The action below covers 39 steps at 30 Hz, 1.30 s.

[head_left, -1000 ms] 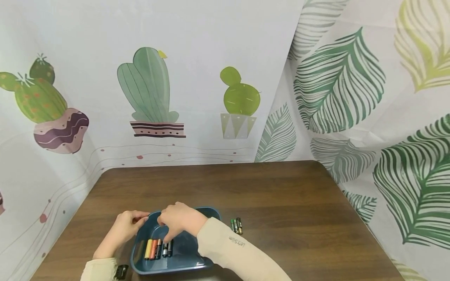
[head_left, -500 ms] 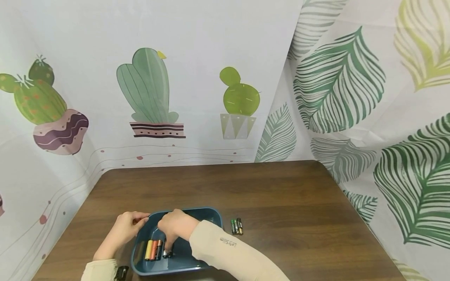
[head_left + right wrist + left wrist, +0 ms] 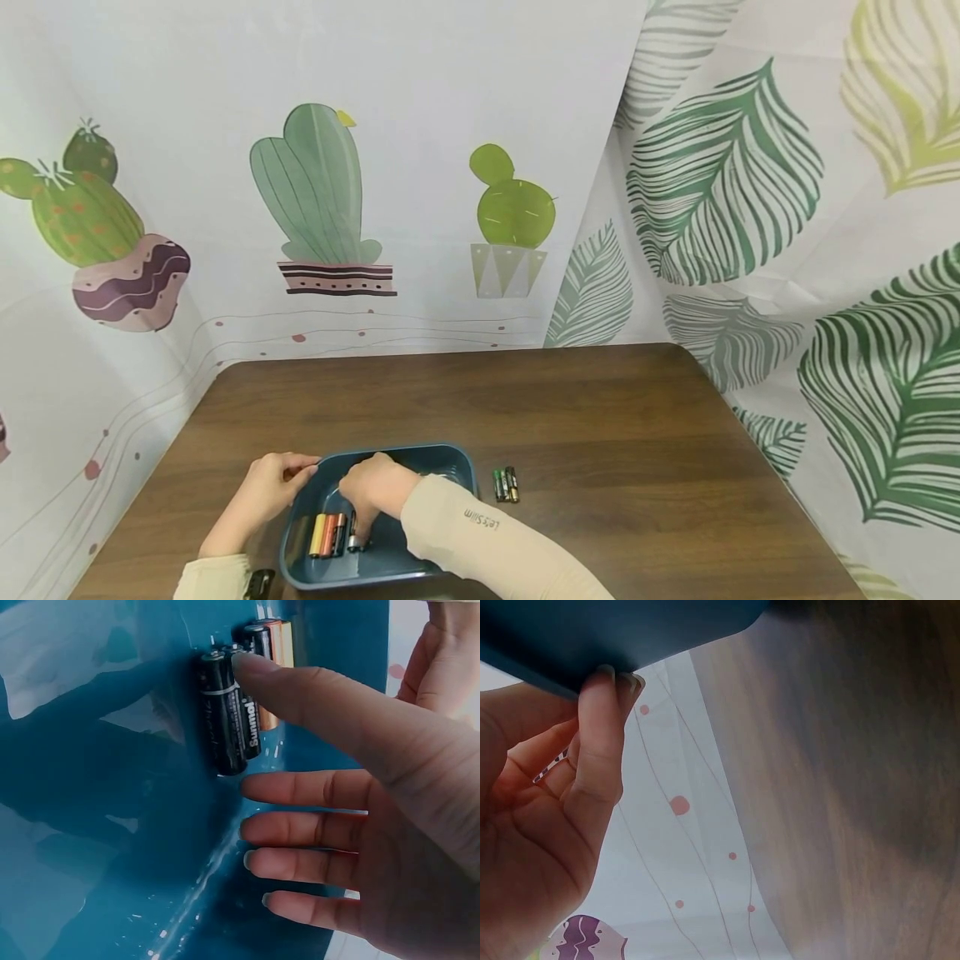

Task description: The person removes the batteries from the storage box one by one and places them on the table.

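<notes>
Lying together, two black batteries [image 3: 226, 712] show pale lettering.

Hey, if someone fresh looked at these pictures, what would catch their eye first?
Probably the big printed cactuses and, to the right, the leaves on the backdrop behind the table. Next, low in the head view, the blue tray with batteries in its left half: the right hand has its thumb at the black ones, the left hand pinches the rim.
</notes>
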Motion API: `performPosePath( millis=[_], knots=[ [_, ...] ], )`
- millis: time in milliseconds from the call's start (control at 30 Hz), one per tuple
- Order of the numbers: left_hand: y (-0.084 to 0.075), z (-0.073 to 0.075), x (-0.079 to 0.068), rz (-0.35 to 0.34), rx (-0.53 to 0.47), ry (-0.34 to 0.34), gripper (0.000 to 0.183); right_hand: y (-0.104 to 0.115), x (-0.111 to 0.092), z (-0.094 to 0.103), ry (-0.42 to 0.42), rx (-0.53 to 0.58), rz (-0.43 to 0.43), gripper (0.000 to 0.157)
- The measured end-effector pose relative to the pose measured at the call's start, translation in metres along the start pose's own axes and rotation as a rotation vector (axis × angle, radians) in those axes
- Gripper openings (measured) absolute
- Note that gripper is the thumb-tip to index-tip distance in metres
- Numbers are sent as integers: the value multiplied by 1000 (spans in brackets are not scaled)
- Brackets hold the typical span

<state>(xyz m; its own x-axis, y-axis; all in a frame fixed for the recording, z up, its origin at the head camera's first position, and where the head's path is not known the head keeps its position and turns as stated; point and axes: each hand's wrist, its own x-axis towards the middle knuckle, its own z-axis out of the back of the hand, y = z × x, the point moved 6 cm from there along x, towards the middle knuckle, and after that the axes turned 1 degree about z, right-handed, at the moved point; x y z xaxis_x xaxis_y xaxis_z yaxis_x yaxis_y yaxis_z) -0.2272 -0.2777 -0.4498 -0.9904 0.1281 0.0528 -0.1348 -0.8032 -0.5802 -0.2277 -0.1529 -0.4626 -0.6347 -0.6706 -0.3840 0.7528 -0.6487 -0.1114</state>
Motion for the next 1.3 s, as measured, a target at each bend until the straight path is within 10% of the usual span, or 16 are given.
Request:
performPosePath(
  millis=[1300],
  knots=[
    [0, -1, 0, 14, -2, 10, 18, 4, -3, -6, 38, -23, -33, 45]
  ],
)
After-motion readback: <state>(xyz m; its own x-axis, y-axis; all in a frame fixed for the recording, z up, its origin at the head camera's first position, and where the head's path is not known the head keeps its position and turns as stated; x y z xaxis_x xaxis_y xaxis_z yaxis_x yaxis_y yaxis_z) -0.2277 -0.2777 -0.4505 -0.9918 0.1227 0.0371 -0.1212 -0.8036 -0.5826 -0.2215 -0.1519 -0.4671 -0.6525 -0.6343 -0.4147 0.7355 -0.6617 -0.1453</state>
